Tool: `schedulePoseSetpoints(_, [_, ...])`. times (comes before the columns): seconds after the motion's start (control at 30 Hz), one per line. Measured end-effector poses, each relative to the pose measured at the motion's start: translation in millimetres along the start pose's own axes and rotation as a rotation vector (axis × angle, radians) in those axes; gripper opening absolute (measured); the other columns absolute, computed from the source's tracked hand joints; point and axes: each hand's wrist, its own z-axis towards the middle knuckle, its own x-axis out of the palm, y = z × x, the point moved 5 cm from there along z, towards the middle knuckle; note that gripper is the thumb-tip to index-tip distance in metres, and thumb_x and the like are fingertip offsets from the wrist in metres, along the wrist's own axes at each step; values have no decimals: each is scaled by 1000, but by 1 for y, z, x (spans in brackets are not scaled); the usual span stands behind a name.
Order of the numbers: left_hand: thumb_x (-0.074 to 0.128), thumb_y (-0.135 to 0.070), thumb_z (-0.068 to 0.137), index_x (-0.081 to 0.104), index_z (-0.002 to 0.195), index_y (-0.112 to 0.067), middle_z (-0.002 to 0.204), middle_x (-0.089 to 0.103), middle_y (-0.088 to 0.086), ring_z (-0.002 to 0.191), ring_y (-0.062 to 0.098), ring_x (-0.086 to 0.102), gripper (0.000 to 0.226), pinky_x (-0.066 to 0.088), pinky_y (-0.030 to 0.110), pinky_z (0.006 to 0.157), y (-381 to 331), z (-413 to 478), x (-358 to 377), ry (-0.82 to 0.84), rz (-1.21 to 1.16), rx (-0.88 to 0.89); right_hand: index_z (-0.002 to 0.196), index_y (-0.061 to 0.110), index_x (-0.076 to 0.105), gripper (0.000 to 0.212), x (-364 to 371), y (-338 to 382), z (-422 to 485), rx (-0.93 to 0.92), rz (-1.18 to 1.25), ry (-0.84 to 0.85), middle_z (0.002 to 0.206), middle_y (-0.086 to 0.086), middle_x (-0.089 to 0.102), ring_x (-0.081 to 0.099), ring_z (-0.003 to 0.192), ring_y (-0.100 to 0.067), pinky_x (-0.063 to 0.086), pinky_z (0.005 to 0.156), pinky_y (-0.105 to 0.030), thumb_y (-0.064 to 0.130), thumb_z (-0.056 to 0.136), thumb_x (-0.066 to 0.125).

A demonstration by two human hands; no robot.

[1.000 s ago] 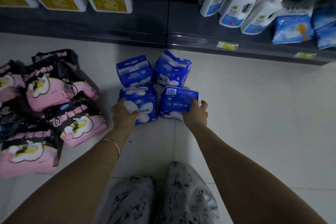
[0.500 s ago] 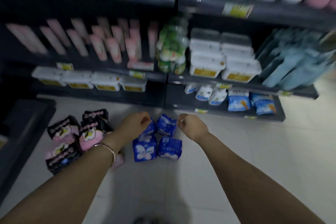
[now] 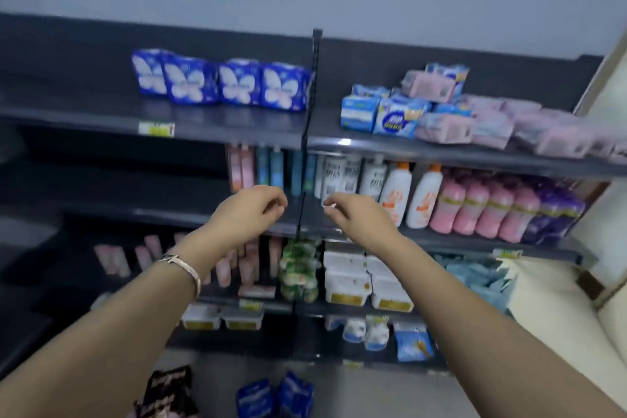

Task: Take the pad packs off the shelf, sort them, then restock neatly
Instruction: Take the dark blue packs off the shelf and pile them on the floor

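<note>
- Top shelf [image 3: 237, 132], far and high: carries four blue pad packs [image 3: 220, 85] upright in a row on the left bay and mixed pale packs [image 3: 441, 112] heaped on the right bay.
- Could tip the whole row over if one pack is tugged out from below; could spill the loose heap over the front edge.
- Could muddle the sorted groups, with blue floor packs [image 3: 274, 394] near and just right of black-pink packs [image 3: 166, 390].
- Left hand [image 3: 251, 210] and right hand [image 3: 356, 214]: loosely curled, gripping nothing, side by side, well below the row and well above the floor packs.
</note>
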Motion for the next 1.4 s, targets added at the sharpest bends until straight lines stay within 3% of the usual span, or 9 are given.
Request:
schedulePoseSetpoints(0.13, [53,-24,93,63,104,-21,85,53,-11,72,8,50,15,48,33,78,-22,14,-43,-110,50,85,122,24,58,30,-46,14,15,-60,-65,-91,116,0,66,59,107,-22,45,77,-32,36,100,42])
schedulePoseSetpoints(0.27, [51,-25,94,60,105,-23,81,51,-15,68,4,49,14,45,29,73,-19,39,-70,-126,85,122,122,26,56,30,-70,20,44,-96,-77,-147,115,4,66,59,107,-20,46,76,-32,38,99,43])
schedulePoseSetpoints(0.43, [53,-27,93,61,107,-24,95,56,-11,85,11,56,16,49,36,81,15,88,-87,-130,103,142,124,27,55,30,-76,27,103,-119,-107,-189,116,5,65,59,106,-19,45,74,-31,38,99,44])
schedulePoseSetpoints(0.77, [54,-29,91,59,108,-26,97,57,-12,88,11,57,18,48,37,85,89,211,-108,-127,104,178,124,30,55,29,-78,18,228,-50,-169,-165,111,6,65,59,105,-19,47,80,-32,38,97,47])
schedulePoseSetpoints(0.97, [56,-25,90,61,107,-23,103,61,-7,95,15,57,18,48,35,84,120,265,-105,-215,108,154,125,32,53,31,-72,2,292,-59,-142,-184,113,9,64,58,106,-19,47,79,-32,39,96,47])
schedulePoseSetpoints(1.17, [53,-26,93,58,115,-23,114,59,-7,106,14,53,23,45,35,88,129,327,-104,-273,174,97,130,31,50,34,-62,-21,368,-112,-82,-200,117,9,59,55,108,-18,38,72,-28,36,96,46])
schedulePoseSetpoints(1.4, [54,-26,92,59,117,-24,122,57,-7,116,14,48,26,40,31,89,138,398,-97,-338,304,3,137,24,42,43,-46,-36,472,-211,-235,-163,134,-4,45,41,123,-29,41,92,-40,35,96,45])
